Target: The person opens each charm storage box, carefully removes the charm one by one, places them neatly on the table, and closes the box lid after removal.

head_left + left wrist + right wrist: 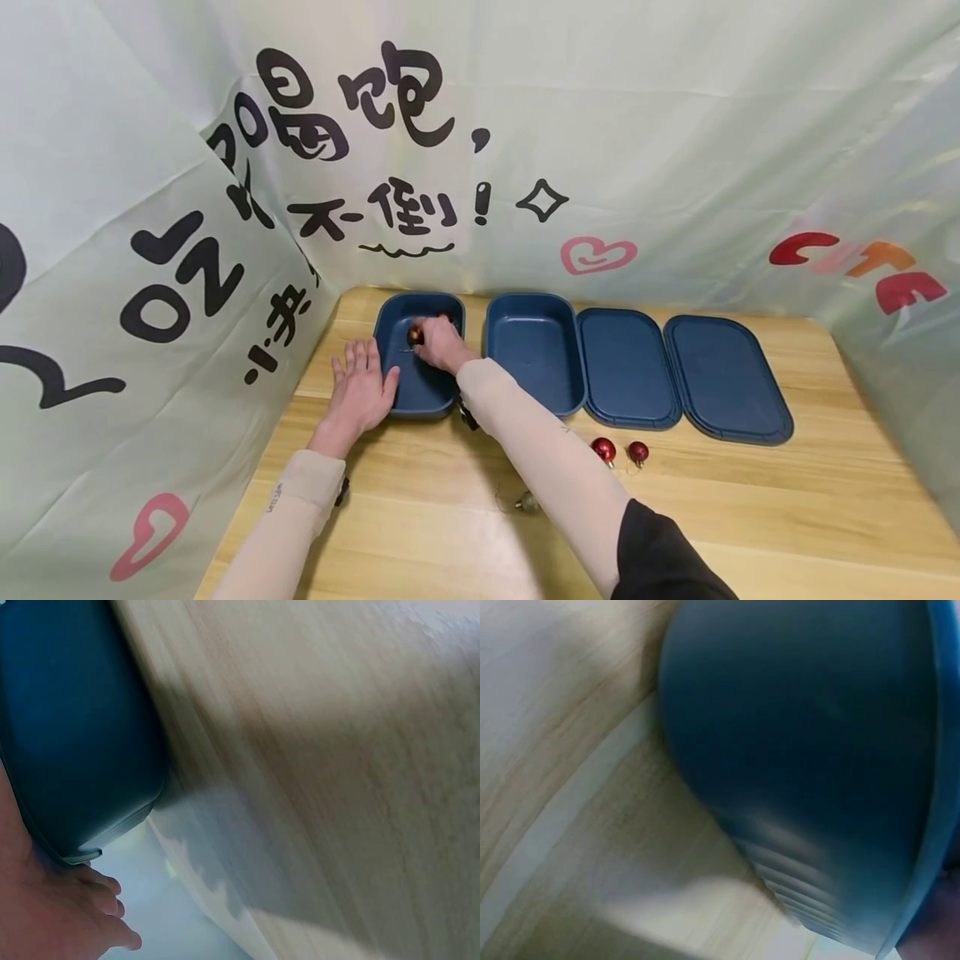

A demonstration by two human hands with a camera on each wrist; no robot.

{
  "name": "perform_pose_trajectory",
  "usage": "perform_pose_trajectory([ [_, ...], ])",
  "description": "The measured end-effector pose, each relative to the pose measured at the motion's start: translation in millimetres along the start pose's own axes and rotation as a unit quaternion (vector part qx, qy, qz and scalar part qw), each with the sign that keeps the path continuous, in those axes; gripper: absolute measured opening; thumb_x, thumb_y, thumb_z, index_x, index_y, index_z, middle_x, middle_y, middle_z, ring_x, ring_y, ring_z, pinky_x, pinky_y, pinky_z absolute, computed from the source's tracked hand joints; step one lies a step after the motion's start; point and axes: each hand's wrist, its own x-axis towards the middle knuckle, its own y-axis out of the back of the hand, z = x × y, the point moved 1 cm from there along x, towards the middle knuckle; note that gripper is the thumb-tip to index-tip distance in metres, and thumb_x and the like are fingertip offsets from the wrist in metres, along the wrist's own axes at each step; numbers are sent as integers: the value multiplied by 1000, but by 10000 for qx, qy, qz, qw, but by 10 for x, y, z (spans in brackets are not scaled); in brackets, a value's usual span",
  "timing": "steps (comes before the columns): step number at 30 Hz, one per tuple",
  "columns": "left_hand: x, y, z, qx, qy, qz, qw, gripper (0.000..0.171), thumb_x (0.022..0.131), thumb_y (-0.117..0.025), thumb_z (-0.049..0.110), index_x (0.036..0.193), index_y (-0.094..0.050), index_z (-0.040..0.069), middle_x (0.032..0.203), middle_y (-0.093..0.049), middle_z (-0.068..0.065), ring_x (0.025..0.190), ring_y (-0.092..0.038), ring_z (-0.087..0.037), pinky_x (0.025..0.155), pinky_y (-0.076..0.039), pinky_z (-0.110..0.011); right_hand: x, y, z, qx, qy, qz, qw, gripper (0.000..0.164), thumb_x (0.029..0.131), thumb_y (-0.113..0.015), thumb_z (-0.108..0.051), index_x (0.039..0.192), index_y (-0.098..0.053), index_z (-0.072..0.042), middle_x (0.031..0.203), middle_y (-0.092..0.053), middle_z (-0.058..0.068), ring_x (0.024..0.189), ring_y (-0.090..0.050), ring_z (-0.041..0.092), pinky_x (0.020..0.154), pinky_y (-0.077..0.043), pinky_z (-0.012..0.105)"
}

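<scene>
- Left hand [360, 393]: fingers straight, thumb spread from them, laid against the near left side of the left box [422, 393]; the flat contact seems meant to steady it while the other hand works inside.
- Right hand [444, 343]: reached over the rim, fingers curled at a copper-coloured ball [416, 334], apparently pinching it; the wrist views do not show the grip itself. Holding it low keeps it, I judge, from dropping hard.
- Another dark ball [445, 317] shows partly in the box's far right corner, behind the hand.
- Right box [534, 354] stands just beside, upright and uncovered, its mouth facing up to receive things.
- Two blue lids, the nearer one [630, 367] and the farther one [727, 379], lie flat to its right, probably set aside to leave both boxes reachable.
- On the bench [825, 508], a bright red ball [603, 450], a dark red ball [638, 452] and a pale ball [528, 502] lie loose near the right sleeve, within easy reach.
</scene>
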Motion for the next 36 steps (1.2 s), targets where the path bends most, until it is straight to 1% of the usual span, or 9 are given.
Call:
perform_pose_trajectory([
  [1, 0, 0, 1, -2, 2, -11, 10000, 77, 113, -37, 41, 163, -16, -13, 167, -19, -40, 159, -13, -55, 124, -7, -75, -1, -1, 3, 21, 1, 8, 10000, 37, 101, -71, -20, 138, -66, -14, 125, -72, 7, 111, -69, 24, 98, -57, 39],
  [4, 1, -1, 2, 0, 14, -38, 10000, 77, 113, -36, 42, 163, -16, -12, 168, -18, -40, 159, -12, -55, 125, -7, -75, -6, -5, 8, 49, 2, 24, 10000, 36, 100, -73, -18, 135, -67, -13, 124, -73, 8, 110, -70, 24, 97, -58, 38],
  [8, 7, -6, 1, -30, 15, -13, 10000, 76, 113, -38, 40, 163, -16, -13, 167, -18, -40, 159, -12, -55, 124, -6, -75, -9, -1, 6, 48, 29, 76, 10000, 33, 99, -75, -19, 130, -68, -11, 121, -72, 9, 109, -69, 23, 97, -57, 38],
  [14, 8, -6, 2, -41, 7, -2, 10000, 76, 113, -39, 41, 163, -17, -13, 167, -19, -40, 159, -13, -55, 124, -6, -76, -21, -5, 4, 337, 164, 123, 9992, 22, 98, -77, -23, 114, -69, -10, 108, -73, 6, 96, -68, 21, 89, -56, 35],
  [17, 8, -5, 0, -27, -13, 26, 10000, 76, 113, -40, 40, 163, -17, -13, 167, -20, -41, 159, -13, -56, 124, -7, -76, -25, -9, 4, 438, 187, 137, 9988, 18, 97, -78, -21, 110, -70, -10, 106, -73, 6, 94, -68, 21, 87, -56, 35],
  [19, 6, -5, -1, -31, -18, 25, 10000, 76, 113, -39, 39, 163, -17, -13, 167, -19, -41, 159, -13, -56, 124, -7, -76, -23, -11, 5, 444, 190, 113, 9988, 18, 98, -76, -19, 112, -71, -9, 108, -74, 7, 97, -69, 22, 90, -57, 35],
  [25, 2, -9, 0, -20, -23, -25, 10000, 76, 113, -39, 39, 163, -17, -13, 167, -19, -41, 159, -13, -56, 124, -7, -76, -5, -37, 5, 364, 272, -93, 9989, 32, 97, -77, -19, 127, -73, -8, 122, -76, 9, 111, -70, 23, 102, -56, 36],
  [32, 9, -9, -4, 14, -43, 20, 10000, 75, 113, -38, 39, 162, -17, -14, 166, -20, -41, 159, -14, -56, 124, -9, -76, 15, -87, 5, 155, 265, -131, 9994, 36, 95, -79, -20, 129, -72, -9, 125, -75, 7, 112, -69, 22, 103, -55, 35],
  [36, 14, -3, -10, -43, -42, 7, 10000, 76, 113, -38, 40, 163, -17, -13, 167, -20, -41, 159, -13, -55, 124, -7, -76, 17, -62, -8, 266, 256, -101, 9993, 36, 95, -79, -19, 128, -72, -8, 124, -75, 8, 110, -69, 22, 102, -55, 36],
])
